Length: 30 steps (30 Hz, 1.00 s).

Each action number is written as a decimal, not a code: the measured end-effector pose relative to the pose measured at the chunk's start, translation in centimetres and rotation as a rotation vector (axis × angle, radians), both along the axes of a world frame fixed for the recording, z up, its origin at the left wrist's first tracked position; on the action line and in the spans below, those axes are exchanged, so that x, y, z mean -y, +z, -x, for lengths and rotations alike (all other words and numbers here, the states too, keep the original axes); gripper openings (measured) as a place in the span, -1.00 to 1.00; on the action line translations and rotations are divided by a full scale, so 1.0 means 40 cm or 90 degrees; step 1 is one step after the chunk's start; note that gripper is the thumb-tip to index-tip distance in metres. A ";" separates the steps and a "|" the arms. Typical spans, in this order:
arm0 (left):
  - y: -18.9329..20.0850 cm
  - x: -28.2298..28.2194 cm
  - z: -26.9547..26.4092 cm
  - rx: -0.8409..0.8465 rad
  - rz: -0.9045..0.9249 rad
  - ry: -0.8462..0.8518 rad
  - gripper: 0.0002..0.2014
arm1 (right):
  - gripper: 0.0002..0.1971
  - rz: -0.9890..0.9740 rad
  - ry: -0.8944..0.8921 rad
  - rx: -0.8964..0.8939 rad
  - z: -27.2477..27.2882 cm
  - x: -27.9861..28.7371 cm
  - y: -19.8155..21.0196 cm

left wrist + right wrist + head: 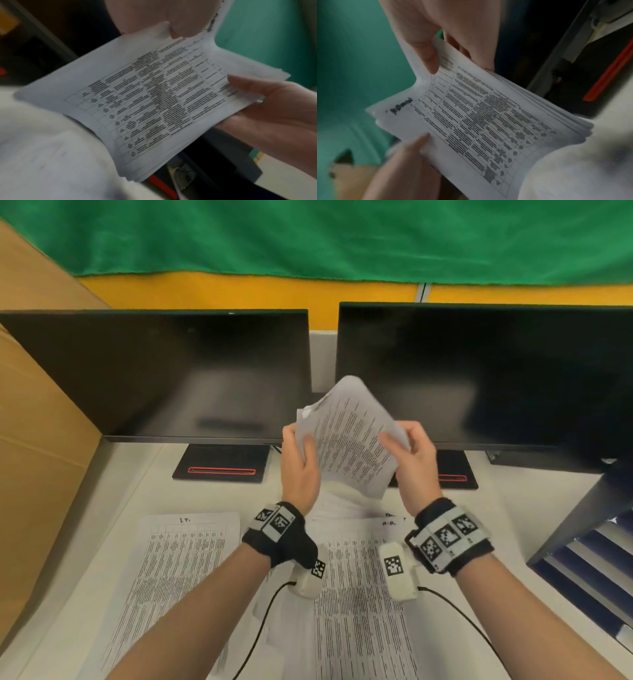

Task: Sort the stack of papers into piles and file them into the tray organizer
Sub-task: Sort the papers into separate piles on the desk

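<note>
**Stack up in both hands, and it's a loose one**

Head view first: I've got the stack of papers (352,436) lifted in the centre of the frame, in front of the gap between the two monitors (161,374). My left hand (299,463) grips its left edge, fingers curled behind and thumb on the front. My right hand (412,460) pinches the right edge the same way. Below my wrists, two piles lie on the desk (116,501): the left pile (178,563) at lower left, the middle pile (356,594) at lower centre. The tray organizer (589,549) sits at the right edge, well apart from the stack.

Left wrist view: the stack (154,102) bows between my hands, my right thumb (243,82) pressed on the top sheet at the right of the frame. The lower corner fans into separate sheets. That's my worry: a bowed, unclipped stack can shed its bottom pages if either grip slackens.

Right wrist view: the stack (484,121) shows a handwritten mark at its upper left corner; too blurred to read here. My right thumb (428,56) clamps the top edge, my left thumb (419,143) the lower. If I peel one sheet off carelessly, two could come together and land in the wrong pile, and any sheets I drop could muddle the piles below.
</note>
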<state>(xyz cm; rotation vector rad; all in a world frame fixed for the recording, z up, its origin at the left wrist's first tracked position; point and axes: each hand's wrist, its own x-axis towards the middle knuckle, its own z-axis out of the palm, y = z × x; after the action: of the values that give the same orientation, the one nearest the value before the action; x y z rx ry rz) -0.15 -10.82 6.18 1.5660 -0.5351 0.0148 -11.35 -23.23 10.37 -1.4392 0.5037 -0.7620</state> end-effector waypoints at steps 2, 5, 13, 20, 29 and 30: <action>-0.044 0.001 -0.002 -0.034 -0.025 0.014 -0.88 | -0.86 0.009 -0.017 -0.055 -0.019 -0.006 -0.059; -0.086 0.003 -0.017 -0.134 -0.039 0.012 -0.80 | -0.75 -0.112 -0.049 -0.093 -0.042 0.013 -0.130; -0.176 0.029 -0.109 -0.389 0.035 -0.030 -0.57 | -0.73 -0.226 -0.063 -0.151 -0.103 0.065 -0.175; -0.217 0.049 -0.118 -0.351 -0.079 -0.021 -0.62 | -0.70 -0.116 -0.046 -0.282 -0.138 0.063 -0.245; -0.030 -0.118 -0.151 -0.040 -0.140 0.131 -0.82 | -0.36 0.049 -0.113 -0.239 -0.084 -0.024 -0.244; -0.003 -0.162 -0.158 -0.034 -0.132 0.154 -0.83 | -0.42 0.133 -0.101 -0.284 -0.067 -0.060 -0.263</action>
<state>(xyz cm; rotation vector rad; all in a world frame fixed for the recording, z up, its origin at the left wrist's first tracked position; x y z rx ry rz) 6.17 -4.33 6.05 1.8214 -0.3092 0.1035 -8.65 -20.82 -0.13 -1.7914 0.9100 -0.6290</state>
